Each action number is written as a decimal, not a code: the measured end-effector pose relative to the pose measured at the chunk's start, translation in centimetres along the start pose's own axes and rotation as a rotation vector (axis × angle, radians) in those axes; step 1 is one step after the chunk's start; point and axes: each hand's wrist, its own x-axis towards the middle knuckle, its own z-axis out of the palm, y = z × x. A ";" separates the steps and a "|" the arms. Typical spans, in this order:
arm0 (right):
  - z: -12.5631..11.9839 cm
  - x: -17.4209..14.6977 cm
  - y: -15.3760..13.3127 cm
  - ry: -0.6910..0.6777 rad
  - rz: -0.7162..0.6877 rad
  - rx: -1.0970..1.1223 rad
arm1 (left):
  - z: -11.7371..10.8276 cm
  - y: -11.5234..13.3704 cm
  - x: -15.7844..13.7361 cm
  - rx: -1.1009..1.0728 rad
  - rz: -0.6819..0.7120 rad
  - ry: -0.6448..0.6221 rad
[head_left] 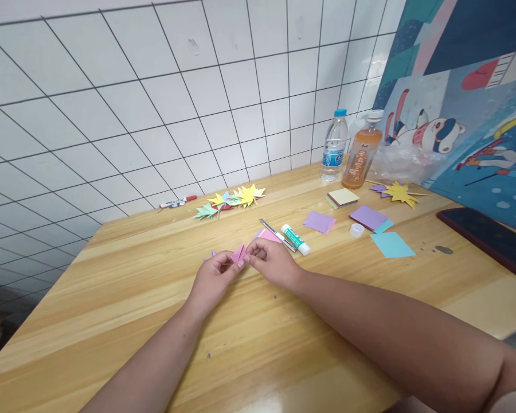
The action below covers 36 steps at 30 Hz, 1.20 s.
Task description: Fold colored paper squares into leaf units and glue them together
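Between my two hands is a small folded piece of pink paper (238, 253). My left hand (217, 276) pinches its lower left side with thumb and fingers. At its right edge, the fingertips of my right hand (272, 261) are closed on the same paper. A bit of purple paper (214, 253) peeks out behind my left hand, mostly hidden. Just beyond my right hand lie pink and purple sheets (270, 235), a slim metallic cutter (277, 234) and a glue stick (296, 239) with a green and white label.
Purple sheets (319, 222), a purple stack (368, 218), a blue square (393, 245) and a clear cap (356, 230) lie rightward. Folded paper stars (247, 196) and markers (178, 202) sit by the wall. A water bottle (333, 149), an orange drink bottle (362, 152) and a phone (490, 238) stand or lie right.
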 end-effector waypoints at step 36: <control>-0.2 -0.4 -0.2 0.037 -0.026 -0.086 | 0.5 0.9 -0.4 -0.044 -0.006 -0.014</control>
